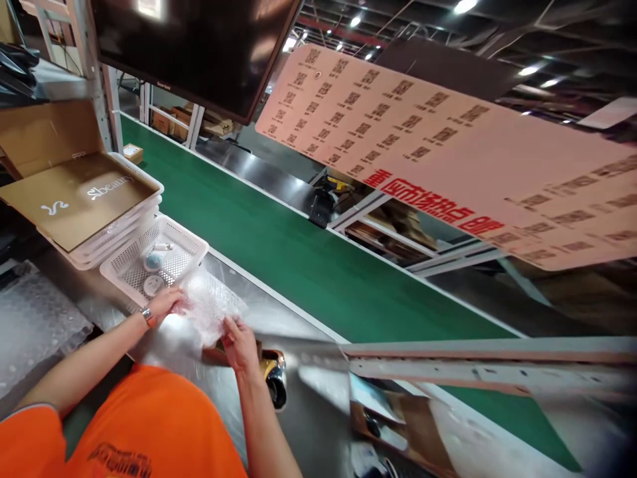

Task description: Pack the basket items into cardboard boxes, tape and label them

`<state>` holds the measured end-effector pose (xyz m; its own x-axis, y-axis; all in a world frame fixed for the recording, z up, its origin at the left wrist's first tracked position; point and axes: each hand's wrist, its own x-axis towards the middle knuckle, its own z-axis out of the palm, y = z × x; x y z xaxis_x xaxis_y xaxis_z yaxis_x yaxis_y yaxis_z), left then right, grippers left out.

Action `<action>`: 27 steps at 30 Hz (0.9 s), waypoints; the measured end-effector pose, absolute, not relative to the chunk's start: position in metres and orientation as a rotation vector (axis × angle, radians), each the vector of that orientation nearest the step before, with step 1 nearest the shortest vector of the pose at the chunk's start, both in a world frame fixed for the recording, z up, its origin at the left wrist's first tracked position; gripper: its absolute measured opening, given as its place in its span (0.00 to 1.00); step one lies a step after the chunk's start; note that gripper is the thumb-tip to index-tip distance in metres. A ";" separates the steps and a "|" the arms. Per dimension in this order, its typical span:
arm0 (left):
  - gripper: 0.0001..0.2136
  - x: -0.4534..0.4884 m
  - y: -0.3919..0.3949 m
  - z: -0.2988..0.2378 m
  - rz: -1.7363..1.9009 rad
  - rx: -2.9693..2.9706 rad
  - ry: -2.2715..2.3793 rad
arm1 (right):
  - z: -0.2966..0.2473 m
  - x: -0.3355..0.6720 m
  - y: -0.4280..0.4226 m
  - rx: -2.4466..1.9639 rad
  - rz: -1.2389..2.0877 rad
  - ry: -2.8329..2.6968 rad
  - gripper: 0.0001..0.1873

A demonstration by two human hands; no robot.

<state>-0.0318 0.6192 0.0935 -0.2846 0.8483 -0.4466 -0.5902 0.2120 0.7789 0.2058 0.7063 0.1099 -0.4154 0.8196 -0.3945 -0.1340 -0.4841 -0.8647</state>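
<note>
Between my hands a sheet of bubble wrap is stretched over the steel bench. My left hand is closed on its left edge, beside a white perforated basket. My right hand pinches its lower right edge. Inside the basket lie a round jar with a blue label, a round white container and a small white item. Just right of my right hand, a yellow and black scanner-like device rests on the bench. A brown object shows partly beneath the wrap.
A green conveyor belt runs beyond the bench. Stacked white baskets at left carry a flat brown box. More bubble wrap lies far left. A monitor and a pink code board hang above; a metal beam crosses at right.
</note>
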 end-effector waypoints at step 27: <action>0.16 -0.134 0.506 0.065 1.570 0.407 2.425 | 0.032 -0.011 0.749 -1.065 1.547 -2.585 0.27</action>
<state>-0.1335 0.5063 0.0651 -0.9365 0.3488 -0.0366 0.1094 0.3898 0.9144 -0.0115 0.7492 0.0319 -0.7766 0.5130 -0.3657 0.5648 0.3097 -0.7649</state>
